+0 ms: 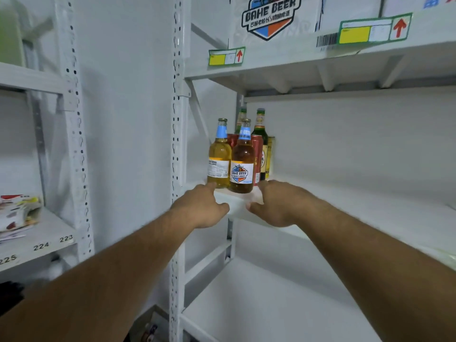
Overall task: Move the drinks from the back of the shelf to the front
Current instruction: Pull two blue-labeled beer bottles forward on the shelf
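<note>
Two amber beer bottles stand at the front left corner of the white shelf (345, 201): a pale yellow bottle (219, 156) on the left and a darker bottle (242, 164) with a "BAHE BEER" label beside it. Behind them are red cans (257, 154), two green bottles (260, 129) and a yellow can (271, 154). My left hand (202, 206) rests at the shelf edge just below the pale bottle, fingers apart, holding nothing. My right hand (276, 203) lies on the shelf to the right of the darker bottle, also holding nothing.
A white upright post (178, 144) with holes stands left of the drinks. The shelf above carries a "BAHE BEER" carton (271, 18) and price tags (226, 56). A neighbouring rack at left holds packets (17, 213). A lower shelf (271, 304) lies beneath.
</note>
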A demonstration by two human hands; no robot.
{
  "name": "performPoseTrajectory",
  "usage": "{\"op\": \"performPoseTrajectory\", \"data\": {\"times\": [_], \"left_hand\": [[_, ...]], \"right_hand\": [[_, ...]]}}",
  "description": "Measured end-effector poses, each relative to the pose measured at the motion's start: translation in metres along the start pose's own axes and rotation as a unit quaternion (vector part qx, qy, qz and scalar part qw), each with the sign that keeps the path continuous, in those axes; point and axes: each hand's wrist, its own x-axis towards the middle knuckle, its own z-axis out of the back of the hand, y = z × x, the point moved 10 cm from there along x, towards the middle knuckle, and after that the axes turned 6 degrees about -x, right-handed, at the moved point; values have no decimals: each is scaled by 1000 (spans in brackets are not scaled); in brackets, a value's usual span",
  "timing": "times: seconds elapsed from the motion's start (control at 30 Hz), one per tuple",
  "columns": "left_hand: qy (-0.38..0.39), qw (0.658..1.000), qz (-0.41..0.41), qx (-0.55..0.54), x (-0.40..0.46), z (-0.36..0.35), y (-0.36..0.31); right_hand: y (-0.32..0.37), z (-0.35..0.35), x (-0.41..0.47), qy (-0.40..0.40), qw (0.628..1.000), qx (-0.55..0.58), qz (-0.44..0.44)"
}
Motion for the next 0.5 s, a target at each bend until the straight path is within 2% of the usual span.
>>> {"op": "performPoseTrajectory", "data": {"times": [0.27,0.5], "left_hand": [[-13,1000,-10,-22,13,6,1],[-30,999,3,-39,31,5,8]], "right_hand": [[-2,9,18,-21,1000,9,4],[-7,1,30,-41,997,64,15]]}}
